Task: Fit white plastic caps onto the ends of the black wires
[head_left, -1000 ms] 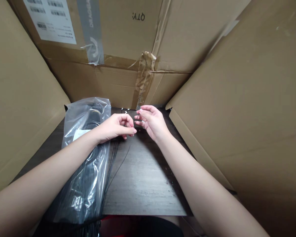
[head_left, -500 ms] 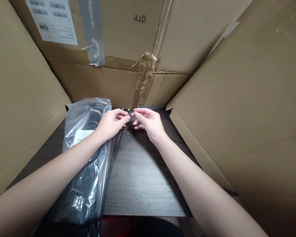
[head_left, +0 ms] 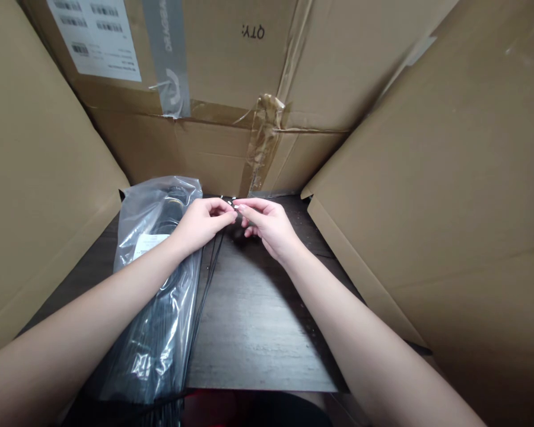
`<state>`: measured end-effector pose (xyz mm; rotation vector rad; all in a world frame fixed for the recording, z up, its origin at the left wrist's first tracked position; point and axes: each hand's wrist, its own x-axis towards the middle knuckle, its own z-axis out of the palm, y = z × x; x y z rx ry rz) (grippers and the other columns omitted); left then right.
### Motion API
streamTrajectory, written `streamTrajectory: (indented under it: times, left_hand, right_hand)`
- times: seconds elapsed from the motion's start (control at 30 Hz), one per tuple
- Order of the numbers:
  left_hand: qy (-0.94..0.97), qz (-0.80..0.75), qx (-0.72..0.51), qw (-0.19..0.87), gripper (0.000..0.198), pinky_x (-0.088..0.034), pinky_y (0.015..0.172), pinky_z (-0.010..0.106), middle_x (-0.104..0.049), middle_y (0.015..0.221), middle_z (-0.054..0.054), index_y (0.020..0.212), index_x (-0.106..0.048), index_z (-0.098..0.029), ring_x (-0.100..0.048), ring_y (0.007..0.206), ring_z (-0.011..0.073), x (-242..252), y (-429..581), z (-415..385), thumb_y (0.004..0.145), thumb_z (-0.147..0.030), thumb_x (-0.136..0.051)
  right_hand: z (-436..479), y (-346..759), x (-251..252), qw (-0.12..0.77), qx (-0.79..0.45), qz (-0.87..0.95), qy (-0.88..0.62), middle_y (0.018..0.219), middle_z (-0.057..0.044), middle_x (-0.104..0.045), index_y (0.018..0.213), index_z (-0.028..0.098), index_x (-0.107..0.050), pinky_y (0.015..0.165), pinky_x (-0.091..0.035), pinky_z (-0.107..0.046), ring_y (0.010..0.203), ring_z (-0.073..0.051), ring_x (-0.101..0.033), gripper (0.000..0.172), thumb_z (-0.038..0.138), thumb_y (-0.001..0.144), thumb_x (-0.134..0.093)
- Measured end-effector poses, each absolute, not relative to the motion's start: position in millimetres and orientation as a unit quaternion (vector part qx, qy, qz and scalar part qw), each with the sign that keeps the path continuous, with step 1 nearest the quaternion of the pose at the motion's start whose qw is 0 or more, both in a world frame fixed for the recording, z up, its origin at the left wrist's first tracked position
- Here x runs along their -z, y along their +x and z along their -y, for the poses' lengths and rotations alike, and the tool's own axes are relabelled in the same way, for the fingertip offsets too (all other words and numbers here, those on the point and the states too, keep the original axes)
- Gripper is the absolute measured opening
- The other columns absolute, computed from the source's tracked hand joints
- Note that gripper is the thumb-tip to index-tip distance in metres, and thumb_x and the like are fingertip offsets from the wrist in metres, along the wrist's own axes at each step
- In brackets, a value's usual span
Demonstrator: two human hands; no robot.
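Thin black cables (head_left: 208, 279) run up from the table's front edge to my left hand (head_left: 204, 222), whose thumb and fingers are closed on them. Small white connectors show at the cable ends by the fingertips. My right hand (head_left: 269, 228) pinches one small white connector (head_left: 236, 207) between thumb and forefinger, its other fingers curled. The fingertips of both hands nearly meet; whether they touch I cannot tell. Under my left forearm lies a clear plastic bag (head_left: 129, 231) with coiled black cables and a white label inside.
Cardboard walls enclose the dark wood-grain table (head_left: 258, 320): a left panel (head_left: 35, 178), a right panel (head_left: 449, 196) and a taped box (head_left: 213, 142) at the back. More black cables (head_left: 167, 412) hang over the front edge, near something red below.
My right hand has moved slightly left, bringing its fingertips and the white connector closer to my left fingertips. My left hand and the bag stay nearly in place.
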<state>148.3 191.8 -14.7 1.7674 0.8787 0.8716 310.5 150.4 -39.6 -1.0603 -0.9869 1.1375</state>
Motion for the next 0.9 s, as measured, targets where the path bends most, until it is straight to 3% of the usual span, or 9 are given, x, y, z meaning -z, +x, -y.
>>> streamTrajectory:
  times: [0.17,0.47,0.9]
  left_hand:
    - [0.726,-0.371,-0.355,0.457,0.021,-0.045,0.066,0.028,-0.07,0.069,0.002,0.071,-0.071,-0.015,-0.058,0.064,0.014,15.1,148.0,-192.3,0.069,-0.035,-0.074]
    - [0.729,-0.381,-0.362,0.438,0.017,-0.047,0.067,0.027,-0.071,0.069,0.002,0.07,-0.071,-0.015,-0.06,0.064,0.014,12.7,147.4,-191.0,0.071,-0.032,-0.071]
    - [0.804,-0.391,-0.369,0.255,0.014,-0.046,0.062,0.027,-0.072,0.067,0.001,0.072,-0.072,-0.017,-0.062,0.06,0.0146,9.4,145.8,-183.0,0.075,-0.027,-0.063]
  right_hand:
    - [-150.2,311.9,37.5,0.594,-0.488,0.429,-0.475,0.066,0.001,-0.062,0.079,0.017,-0.073,0.04,-0.047,-0.018,0.055,-0.009,-0.053,0.033,0.043,0.063,-0.087]
    - [-151.7,308.8,41.1,0.573,-0.466,0.47,-0.483,0.057,0.003,-0.058,0.078,0.017,-0.067,0.039,-0.049,-0.02,0.049,-0.01,-0.054,0.043,0.054,0.065,-0.086]
    - [-150.1,304.0,38.9,0.568,-0.459,0.474,-0.492,0.063,0.002,-0.059,0.079,0.017,-0.065,0.038,-0.049,-0.02,0.051,-0.009,-0.055,0.041,0.052,0.068,-0.085]
